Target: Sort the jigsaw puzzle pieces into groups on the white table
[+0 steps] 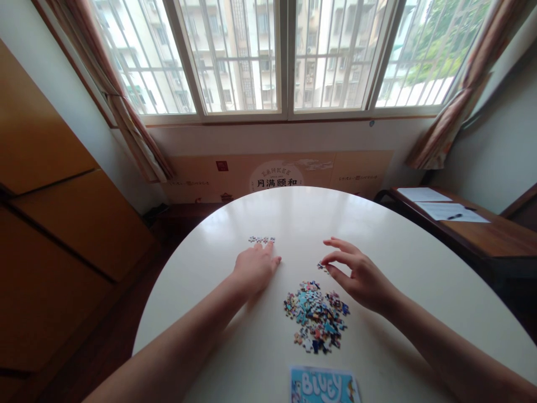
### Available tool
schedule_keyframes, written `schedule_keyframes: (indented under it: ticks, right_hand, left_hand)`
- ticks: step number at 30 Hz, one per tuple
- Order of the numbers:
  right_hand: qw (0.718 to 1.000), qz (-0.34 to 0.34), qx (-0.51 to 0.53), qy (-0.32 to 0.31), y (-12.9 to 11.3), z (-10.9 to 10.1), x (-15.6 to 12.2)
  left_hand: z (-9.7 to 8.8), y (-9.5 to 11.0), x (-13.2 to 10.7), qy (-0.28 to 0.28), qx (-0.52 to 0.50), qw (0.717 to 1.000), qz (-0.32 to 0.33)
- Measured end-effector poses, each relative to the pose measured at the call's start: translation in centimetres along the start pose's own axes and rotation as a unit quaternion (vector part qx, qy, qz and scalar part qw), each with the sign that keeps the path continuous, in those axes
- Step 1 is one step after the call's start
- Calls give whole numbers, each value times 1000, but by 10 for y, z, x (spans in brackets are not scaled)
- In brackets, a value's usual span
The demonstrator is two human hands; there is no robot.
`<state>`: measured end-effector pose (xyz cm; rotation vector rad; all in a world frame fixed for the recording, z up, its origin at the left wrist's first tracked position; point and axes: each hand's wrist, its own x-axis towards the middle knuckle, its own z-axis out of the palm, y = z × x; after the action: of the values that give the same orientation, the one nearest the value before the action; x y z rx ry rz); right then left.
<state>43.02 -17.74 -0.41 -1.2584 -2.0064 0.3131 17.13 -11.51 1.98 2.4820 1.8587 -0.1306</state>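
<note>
My left hand (255,267) lies on the table with its fingers stretched out, their tips at a short row of jigsaw pieces (260,239). Thumb and a finger of my right hand (356,274) come together at a small dark jigsaw piece (321,266), while another finger points outward. Between my forearms, nearer to me, is a loose heap of jigsaw pieces (316,316) in mixed blues, whites, dark tones and oranges. Below the heap a blue card or box marked "BLUEY" (323,385) is cut off by the bottom of the view.
All of this rests on a round white table (201,313). Beyond its far edge stand a printed beige panel (188,168) and a barred window. On the right, a brown wooden table (503,235) holds paper sheets (453,211) and a pen. Wooden cabinets (50,235) line the left.
</note>
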Motion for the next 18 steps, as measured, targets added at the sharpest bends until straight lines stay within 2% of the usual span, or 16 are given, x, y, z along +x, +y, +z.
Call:
schedule_keyframes:
  ticks: [11, 18]
  right_hand:
    - [1000, 1, -8, 5, 2, 1, -1]
    - [1000, 2, -10, -4, 3, 1, 0]
  left_hand:
    - [-2, 3, -1, -12, 1, 1000, -20]
    - [-2, 4, -1, -11, -3, 1000, -11]
